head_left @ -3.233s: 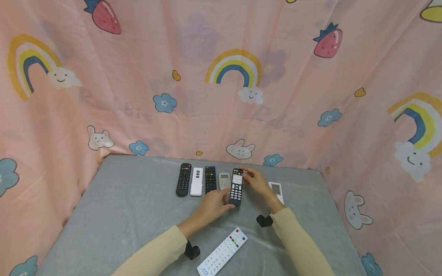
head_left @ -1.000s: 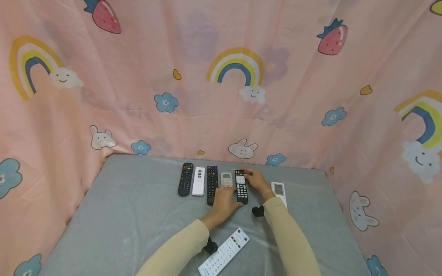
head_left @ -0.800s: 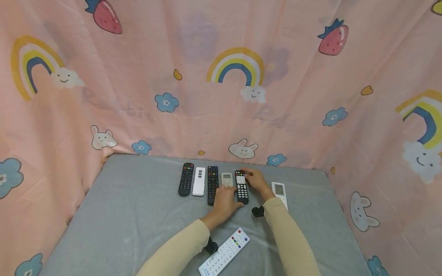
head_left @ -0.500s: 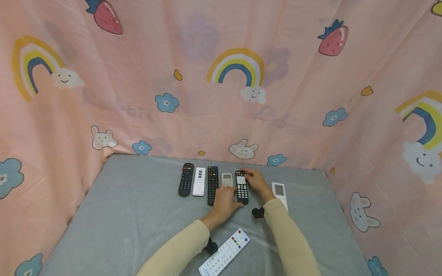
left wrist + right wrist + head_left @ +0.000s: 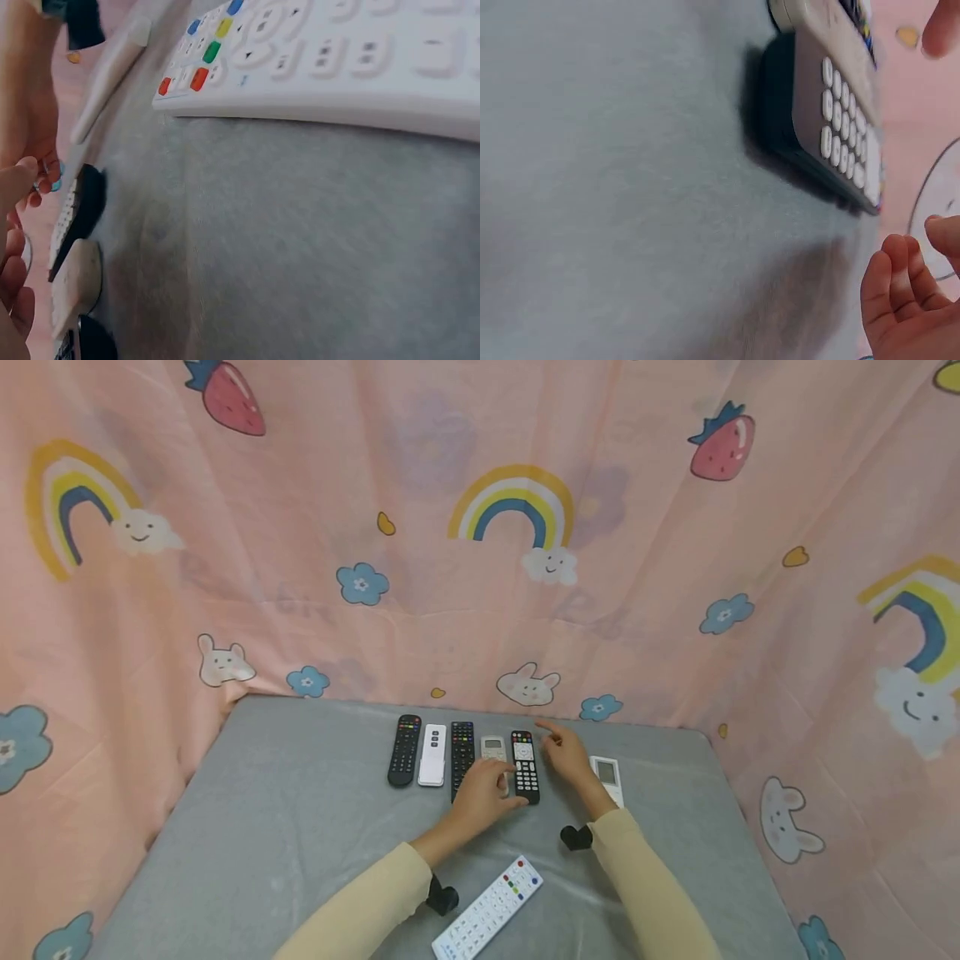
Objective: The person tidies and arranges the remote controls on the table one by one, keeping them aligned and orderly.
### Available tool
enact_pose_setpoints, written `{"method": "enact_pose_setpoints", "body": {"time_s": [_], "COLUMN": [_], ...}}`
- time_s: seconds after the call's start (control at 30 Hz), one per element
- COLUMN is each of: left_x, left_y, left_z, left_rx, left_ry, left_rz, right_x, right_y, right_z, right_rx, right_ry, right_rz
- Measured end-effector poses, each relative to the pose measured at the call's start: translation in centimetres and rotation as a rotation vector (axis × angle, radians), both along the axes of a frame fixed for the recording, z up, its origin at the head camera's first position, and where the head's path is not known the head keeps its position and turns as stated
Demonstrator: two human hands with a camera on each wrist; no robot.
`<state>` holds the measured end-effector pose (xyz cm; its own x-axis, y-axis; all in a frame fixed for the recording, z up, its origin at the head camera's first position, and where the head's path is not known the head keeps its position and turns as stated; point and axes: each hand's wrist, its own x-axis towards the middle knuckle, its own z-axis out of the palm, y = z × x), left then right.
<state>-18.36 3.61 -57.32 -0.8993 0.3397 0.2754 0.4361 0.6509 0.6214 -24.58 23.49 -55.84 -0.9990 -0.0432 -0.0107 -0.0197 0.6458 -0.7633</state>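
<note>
A black remote control with white buttons [image 5: 525, 768] lies upright in a row at the back of the table, unheld. My left hand [image 5: 478, 795] hovers over the beige remote [image 5: 492, 745] just left of it, fingers loosely bent; in the head view its thumb overlaps the black remote's near end. My right hand [image 5: 567, 756] is off the black remote's right side, index finger extended and the others bent, with a gap that the right wrist view shows between its fingers [image 5: 900, 285] and the remote [image 5: 817, 112]. Neither hand holds anything.
Left in the row lie a long black remote [image 5: 462, 743], a slim white remote [image 5: 432, 756] and a rounded black remote [image 5: 404, 750]. A white remote with a screen [image 5: 606, 772] lies by my right forearm. Another white remote [image 5: 487, 910] slants at the front of the grey table [image 5: 262, 827].
Both hands have let go of the black remote, which they set down in the row. My left hand has lifted slightly left; my right has drawn off to the right.
</note>
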Motion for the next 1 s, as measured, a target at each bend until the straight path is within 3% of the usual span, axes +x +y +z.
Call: {"method": "enact_pose_setpoints", "body": {"time_s": [0.1, 0.23, 0.37, 0.53, 0.73, 1.0], "left_x": [1.1, 3.5, 6.7, 10.2, 11.6, 12.3], "left_y": [-1.9, -5.2, -8.1, -10.5, -12.0, -12.6], "left_z": [0.4, -0.1, -0.8, -1.2, -1.8, -2.5], "left_rx": [0.103, 0.185, 0.144, 0.019, -0.062, -0.128], "left_ry": [-0.050, -0.116, -0.134, -0.104, -0.086, 0.071], "left_rz": [-0.102, -0.267, -0.418, -0.549, -0.600, -0.577], "right_x": [1.5, 4.3, 7.3, 10.4, 13.1, 15.4], "right_y": [0.0, -0.5, -0.6, -0.4, -0.1, 0.5], "right_z": [0.5, 1.0, 0.8, 0.2, -0.6, -1.3], "right_rx": [0.000, -0.037, -0.047, -0.053, -0.061, -0.128], "right_ry": [0.055, 0.013, -0.042, -0.053, -0.073, 0.019], "right_rz": [0.040, 0.127, 0.227, 0.327, 0.361, 0.421]}}
